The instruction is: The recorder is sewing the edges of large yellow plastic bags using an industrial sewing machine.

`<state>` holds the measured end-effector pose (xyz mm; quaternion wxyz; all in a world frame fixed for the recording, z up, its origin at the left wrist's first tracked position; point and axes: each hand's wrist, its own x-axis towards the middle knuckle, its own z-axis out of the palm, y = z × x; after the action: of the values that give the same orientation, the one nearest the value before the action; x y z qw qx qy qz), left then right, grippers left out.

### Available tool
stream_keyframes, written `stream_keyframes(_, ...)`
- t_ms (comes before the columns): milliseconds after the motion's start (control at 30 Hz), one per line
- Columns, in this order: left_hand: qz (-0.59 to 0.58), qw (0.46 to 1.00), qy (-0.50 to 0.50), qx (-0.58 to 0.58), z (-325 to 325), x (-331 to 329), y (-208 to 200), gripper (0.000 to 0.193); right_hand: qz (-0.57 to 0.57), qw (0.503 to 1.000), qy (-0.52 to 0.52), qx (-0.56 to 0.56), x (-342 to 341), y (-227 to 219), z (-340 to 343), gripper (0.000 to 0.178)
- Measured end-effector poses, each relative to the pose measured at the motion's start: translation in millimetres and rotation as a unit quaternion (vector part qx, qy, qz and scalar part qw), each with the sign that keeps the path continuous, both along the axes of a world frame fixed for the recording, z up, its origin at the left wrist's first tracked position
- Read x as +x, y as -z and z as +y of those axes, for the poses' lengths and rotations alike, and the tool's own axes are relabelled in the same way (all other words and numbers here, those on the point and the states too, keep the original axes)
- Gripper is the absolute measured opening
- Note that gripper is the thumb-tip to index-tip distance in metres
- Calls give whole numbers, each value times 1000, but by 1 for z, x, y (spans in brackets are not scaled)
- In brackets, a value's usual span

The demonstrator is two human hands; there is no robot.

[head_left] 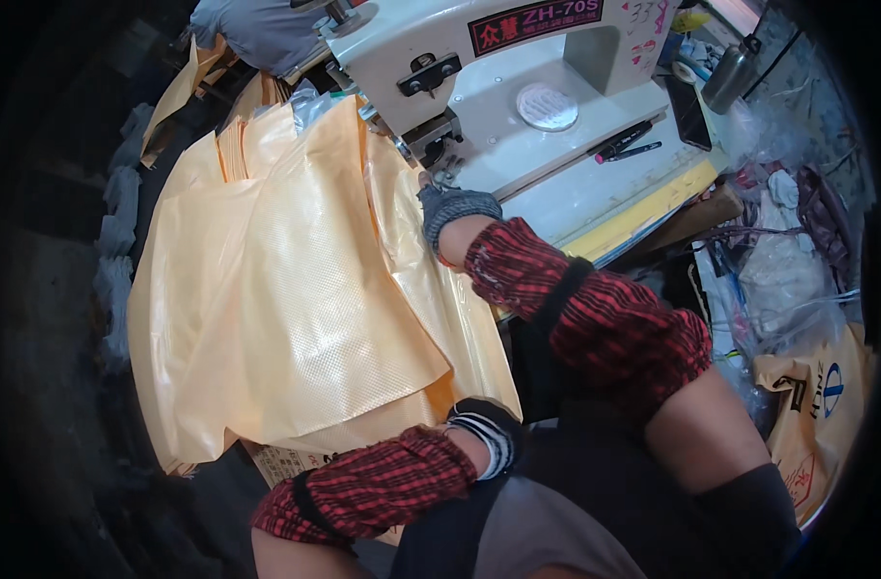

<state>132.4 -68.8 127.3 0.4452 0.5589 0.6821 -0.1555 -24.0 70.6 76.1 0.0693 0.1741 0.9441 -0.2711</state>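
Observation:
A large pale-yellow woven sack [315,289] lies spread under the sewing machine's head, its surface glossy and creased. My right hand [457,210], in a grey glove, is at the sack's right edge, just below the needle area of the white sewing machine [392,58]. Its fingers curl over the sack's edge, with a fingertip showing. My left hand [491,432], in a dark glove with a striped cuff, is beside the sack's near corner, close to my body. The fingers of that hand are hidden. Red-and-black checked sleeves cover both forearms.
On the machine bed lie a round white disc [547,106], pens [626,143] and a dark phone [688,113]. A metal bottle [733,75] stands behind them. Clear plastic and cloth heap up at the right, above a printed sack [817,415]. More sacks [233,154] are stacked at the far left.

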Motion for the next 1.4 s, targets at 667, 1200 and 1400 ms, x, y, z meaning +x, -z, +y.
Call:
stream_keyframes(667, -56, 988, 48, 138, -7, -24, -43, 20, -20, 977, -7, -211, 106, 55, -6, 69)
stream_keyframes(1200, -27, 989, 138, 41, 51, -50, -64, 20, -35, 984, 18, -173, 76, 43, 6, 60)
stream_keyframes(1400, 25, 987, 160, -26, 51, -45, -99, 19, -100, 979, 11, -177, 68, 31, 8, 59)
